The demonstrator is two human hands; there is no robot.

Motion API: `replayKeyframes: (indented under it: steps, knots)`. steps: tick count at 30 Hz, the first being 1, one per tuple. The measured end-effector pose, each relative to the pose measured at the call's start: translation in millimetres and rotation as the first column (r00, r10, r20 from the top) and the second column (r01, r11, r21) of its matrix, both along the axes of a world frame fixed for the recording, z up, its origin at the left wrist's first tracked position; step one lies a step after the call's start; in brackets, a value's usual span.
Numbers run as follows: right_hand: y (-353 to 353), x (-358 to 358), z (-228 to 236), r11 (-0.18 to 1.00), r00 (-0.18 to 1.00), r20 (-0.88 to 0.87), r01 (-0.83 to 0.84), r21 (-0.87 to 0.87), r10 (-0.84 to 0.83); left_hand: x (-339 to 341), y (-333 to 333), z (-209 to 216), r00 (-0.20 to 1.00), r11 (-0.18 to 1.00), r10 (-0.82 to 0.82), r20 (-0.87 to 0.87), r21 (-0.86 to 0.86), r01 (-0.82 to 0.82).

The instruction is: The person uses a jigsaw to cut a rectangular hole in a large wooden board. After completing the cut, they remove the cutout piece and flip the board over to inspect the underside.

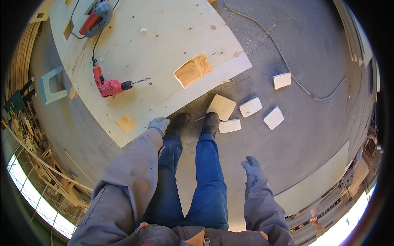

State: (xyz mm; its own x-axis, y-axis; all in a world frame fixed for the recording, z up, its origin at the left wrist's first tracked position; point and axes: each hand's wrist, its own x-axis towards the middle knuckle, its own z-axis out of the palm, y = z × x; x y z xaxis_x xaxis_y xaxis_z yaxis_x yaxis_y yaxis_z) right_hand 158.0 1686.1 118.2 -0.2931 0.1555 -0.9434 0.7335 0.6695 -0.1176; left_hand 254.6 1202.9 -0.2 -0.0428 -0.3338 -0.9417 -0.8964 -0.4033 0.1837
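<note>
Grey-gloved, the left hand [159, 125] half-curls beside the pale board [143, 53] bearing a red drill [109, 87]; I can't tell whether it grips anything. The right hand [251, 165], loosely half-open, looks empty, nearest a white block [273, 118].

No words can be read with certainty; the pale lettering on the red drill [110, 87] is too small.

Pale board [172, 37]: far end cut off by top edge. Floor cable [314, 97]: likewise cut off. Square block [222, 106]: near corner hidden behind right boot [211, 124]. Left hand [159, 124]: palm hidden. Drill [110, 87]: lettering too small to read.
</note>
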Motion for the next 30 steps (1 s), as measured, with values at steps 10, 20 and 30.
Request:
replayKeyframes:
  steps: [10,20,30]
  knots:
    - [-326,-201,-46,0.062,-0.107,-0.511,-0.951,0.302,0.853,134,93,0,0.970,0.964,0.210,-0.119,0.192,-0.185]
    - [-466,-201,-136,-0.361,-0.400,-0.278,-0.915,0.180,0.874,88,183,74,0.917,0.836,0.369,-0.153,0.485,-0.255]
    - [-488,-175,-161,-0.503,-0.538,-0.190,-0.840,0.204,0.821,63,135,73,0.541,0.412,0.840,0.043,0.596,-0.689]
